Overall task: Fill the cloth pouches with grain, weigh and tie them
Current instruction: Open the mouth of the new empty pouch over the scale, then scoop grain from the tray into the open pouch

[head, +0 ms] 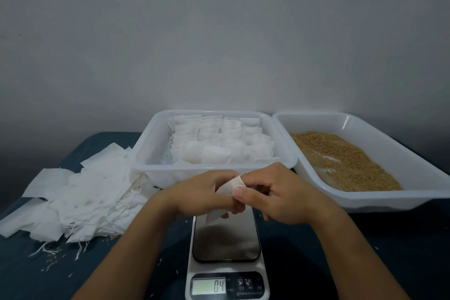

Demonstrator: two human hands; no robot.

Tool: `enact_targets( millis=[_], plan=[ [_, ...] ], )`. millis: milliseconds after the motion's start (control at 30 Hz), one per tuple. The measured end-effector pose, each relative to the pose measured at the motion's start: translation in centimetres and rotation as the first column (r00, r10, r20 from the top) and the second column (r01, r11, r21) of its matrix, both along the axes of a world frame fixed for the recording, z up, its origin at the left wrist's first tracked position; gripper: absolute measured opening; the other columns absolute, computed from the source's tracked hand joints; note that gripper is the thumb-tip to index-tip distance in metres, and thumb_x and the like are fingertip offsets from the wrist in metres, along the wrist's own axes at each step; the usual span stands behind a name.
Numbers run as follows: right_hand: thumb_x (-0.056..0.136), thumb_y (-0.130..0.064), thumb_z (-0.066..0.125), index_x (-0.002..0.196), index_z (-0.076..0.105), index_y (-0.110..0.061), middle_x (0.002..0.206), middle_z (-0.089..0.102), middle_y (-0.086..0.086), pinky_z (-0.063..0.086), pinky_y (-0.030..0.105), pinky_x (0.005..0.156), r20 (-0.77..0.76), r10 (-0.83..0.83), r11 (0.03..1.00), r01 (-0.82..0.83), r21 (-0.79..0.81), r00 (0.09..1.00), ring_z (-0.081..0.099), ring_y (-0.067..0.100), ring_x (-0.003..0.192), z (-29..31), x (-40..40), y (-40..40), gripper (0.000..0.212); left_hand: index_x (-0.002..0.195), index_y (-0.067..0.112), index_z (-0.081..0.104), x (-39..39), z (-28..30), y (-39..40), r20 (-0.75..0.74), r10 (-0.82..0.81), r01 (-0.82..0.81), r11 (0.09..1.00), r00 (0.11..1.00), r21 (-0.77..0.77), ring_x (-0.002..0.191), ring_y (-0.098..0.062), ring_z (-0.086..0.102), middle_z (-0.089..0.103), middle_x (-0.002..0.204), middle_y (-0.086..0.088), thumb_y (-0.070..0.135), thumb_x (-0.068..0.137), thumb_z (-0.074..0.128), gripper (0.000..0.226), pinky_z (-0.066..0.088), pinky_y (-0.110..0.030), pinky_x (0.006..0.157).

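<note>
I see one thin white cloth pouch, limp and creased, pinched between both hands above the scale. Left hand curls around it; right hand grips its top edge with thumb and fingers. Scale: glossy dark rectangular plate, display reads 0.4. Behind, a translucent plastic tray of plump filled pouches. Right, a similar tray of coarse tan grain. Left, flat empty pouches with loose strings heaped on the dark blue surface.

Your dark blue table carries a digital scale at six o'clock, loose empty pouches at nine, a pouch tray at twelve, a grain tray at two.
</note>
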State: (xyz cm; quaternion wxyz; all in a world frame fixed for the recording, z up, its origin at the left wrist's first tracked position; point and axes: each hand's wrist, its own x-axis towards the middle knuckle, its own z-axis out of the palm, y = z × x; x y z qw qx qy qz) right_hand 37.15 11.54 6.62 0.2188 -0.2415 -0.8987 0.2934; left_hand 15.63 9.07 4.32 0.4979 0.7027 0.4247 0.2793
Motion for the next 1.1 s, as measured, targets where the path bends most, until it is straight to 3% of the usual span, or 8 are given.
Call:
enact_targets(
  millis=[233,333,400,467,567,700,867,1100],
  plan=[
    [0.094,-0.067,0.050,0.097,0.074,-0.046,0.087,0.074,-0.028,0.046,0.015,0.055,-0.063,-0.341,0.933,0.346,0.104,0.938,0.069,0.000,0.058,2.6,3.4,1.8,0.032,0.109,0.010,0.068,2.3,-1.6,1.3,0.068,0.170,-0.172,0.985,0.983,0.030,0.075,-0.013,0.062,0.067,0.084,0.002,0.014,0.086,0.077,0.024,0.052,-0.029,0.073],
    [0.096,-0.057,0.058,0.097,0.069,-0.044,0.090,0.073,-0.020,0.050,0.020,0.065,-0.181,-0.695,0.677,0.718,0.163,0.696,0.067,-0.001,0.071,2.5,7.0,5.4,0.018,0.106,0.016,0.066,3.0,-2.5,1.4,0.115,0.209,-0.216,0.975,0.971,0.045,0.079,-0.013,0.062,0.064,0.083,0.005,0.019,0.087,0.077,0.022,0.050,-0.029,0.078],
    [0.099,-0.047,0.064,0.110,0.068,-0.033,0.107,0.072,-0.011,0.051,0.030,0.074,0.053,-0.847,0.529,0.828,0.185,0.529,0.066,0.008,0.088,1.8,10.0,8.1,0.018,0.102,0.017,0.063,3.3,-2.9,1.5,0.132,0.223,-0.231,0.972,0.966,0.049,0.082,-0.014,0.061,0.063,0.085,0.003,0.024,0.084,0.077,0.023,0.053,-0.036,0.083],
    [0.098,-0.045,0.068,0.117,0.066,-0.024,0.114,0.069,-0.003,0.051,0.036,0.087,0.398,-0.818,0.529,0.814,0.239,0.415,0.063,0.018,0.099,0.4,12.4,10.1,0.029,0.102,0.020,0.064,3.7,-3.3,1.6,0.169,0.232,-0.241,0.970,0.958,0.036,0.085,-0.015,0.065,0.066,0.090,-0.003,0.027,0.084,0.077,0.024,0.059,-0.044,0.090],
    [0.091,-0.048,0.073,0.098,0.071,-0.024,0.101,0.072,-0.005,0.054,0.035,0.084,0.634,-0.699,0.599,0.755,0.267,0.330,0.064,0.014,0.088,-1.3,13.7,11.4,0.024,0.103,0.026,0.066,4.2,-3.6,1.7,0.207,0.267,-0.275,0.961,0.941,0.011,0.087,-0.011,0.067,0.069,0.097,-0.006,0.033,0.083,0.077,0.024,0.064,-0.044,0.087],
    [0.093,-0.048,0.067,0.092,0.075,-0.026,0.088,0.070,-0.009,0.046,0.029,0.065,0.709,-0.643,0.659,0.681,0.319,0.291,0.062,0.010,0.078,-1.9,13.4,11.8,0.023,0.103,0.028,0.068,4.9,-3.7,1.7,0.228,0.340,-0.347,0.938,0.912,-0.010,0.077,-0.004,0.061,0.065,0.084,0.010,0.034,0.084,0.076,0.022,0.056,-0.024,0.068],
    [0.103,-0.047,0.051,0.063,0.050,-0.016,0.068,0.052,-0.001,0.034,0.030,0.055,0.715,-0.648,0.662,0.659,0.358,0.262,0.047,0.015,0.060,-3.0,12.2,12.4,0.050,0.105,0.026,0.072,5.6,-3.9,1.5,0.199,0.369,-0.364,0.929,0.908,-0.062,0.087,-0.014,0.067,0.074,0.098,-0.010,0.038,0.077,0.079,0.032,0.054,-0.031,0.081],
    [0.100,-0.046,0.059,0.083,0.069,-0.007,0.079,0.069,-0.002,0.047,0.032,0.066,0.726,-0.656,0.622,0.692,0.366,0.205,0.063,0.019,0.072,-0.2,14.1,13.7,0.043,0.100,0.052,0.074,5.9,-3.9,1.0,0.279,0.352,-0.305,0.931,0.893,-0.200,0.087,-0.007,0.075,0.078,0.096,0.012,0.058,0.062,0.081,0.038,0.050,-0.022,0.071]
  ],
)
